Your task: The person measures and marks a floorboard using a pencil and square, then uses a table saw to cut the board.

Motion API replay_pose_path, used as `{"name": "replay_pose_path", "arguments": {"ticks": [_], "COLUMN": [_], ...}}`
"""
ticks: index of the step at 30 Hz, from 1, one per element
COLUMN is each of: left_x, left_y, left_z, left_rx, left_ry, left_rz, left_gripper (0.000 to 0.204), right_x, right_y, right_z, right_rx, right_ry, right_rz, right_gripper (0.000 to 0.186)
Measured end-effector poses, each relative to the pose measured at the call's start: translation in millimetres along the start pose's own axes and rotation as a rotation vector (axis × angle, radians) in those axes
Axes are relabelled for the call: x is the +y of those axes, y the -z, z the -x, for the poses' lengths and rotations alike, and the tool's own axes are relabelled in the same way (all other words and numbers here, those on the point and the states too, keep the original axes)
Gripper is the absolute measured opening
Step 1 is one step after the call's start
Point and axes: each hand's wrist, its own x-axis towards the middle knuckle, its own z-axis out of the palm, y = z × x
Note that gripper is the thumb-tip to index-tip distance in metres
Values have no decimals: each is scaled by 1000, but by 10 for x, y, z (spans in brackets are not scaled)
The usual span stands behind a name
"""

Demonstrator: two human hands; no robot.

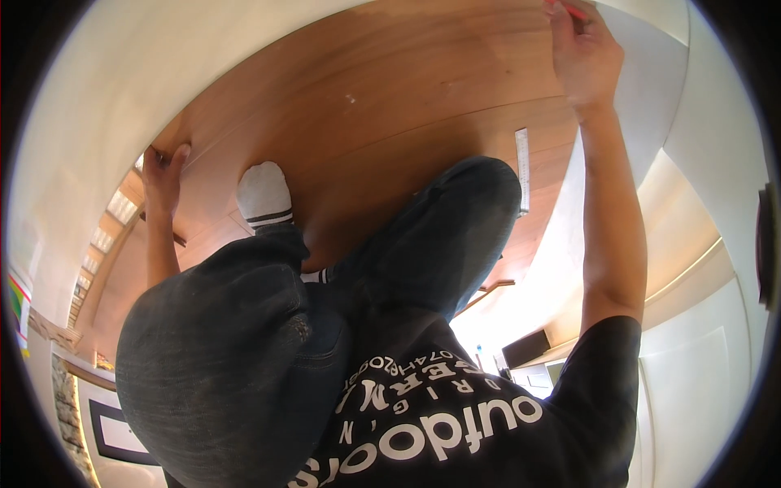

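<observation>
Holding a red object (577, 12), between thumb (561, 31) and fingers (600, 34), right hand (591, 65)

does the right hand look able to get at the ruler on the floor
Probably yes: nothing seems to cover the ruler beside the right knee, though the right hand holds something red

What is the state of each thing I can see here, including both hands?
Right hand: closed on red object.
Red object: held, partly hidden.
Left hand: thumb apart, grip unclear.
White strip: lying flat on wooden floor, untouched.
White socks: worn.
Jeans: worn, legs bent.
Black shirt: worn.
</observation>
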Motion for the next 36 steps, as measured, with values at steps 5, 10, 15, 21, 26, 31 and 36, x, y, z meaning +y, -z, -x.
{"name": "replay_pose_path", "arguments": {"ticks": [5,10,15,21,26,31,36], "left_x": [-221,-214,-231,-164,-172,-261,-193], "left_y": [-1,17,33,-17,39,54,27], "left_z": [-30,-52,-52,-37,-28,-50,-50], "left_rx": [1,7,-3,11,1,1,6], "left_ry": [-38,-14,-15,-47,18,1,-51], "left_rz": [134,24,2,78,-48,-66,-2], "left_gripper": [53,52,52,52,55,57,56], "right_x": [270,540,891,968,1175,1325,1495], "right_y": [-6,371,522,503,591,640,703], "right_z": [-42,-238,-380,-398,-440,-539,-569], "right_rx": [85,54,67,79,105,110,119], "right_ry": [36,-38,-58,-70,-58,-122,-86], "right_rz": [-200,150,187,209,215,329,473], "right_gripper": [18,19,21,21,22,21,22]}}
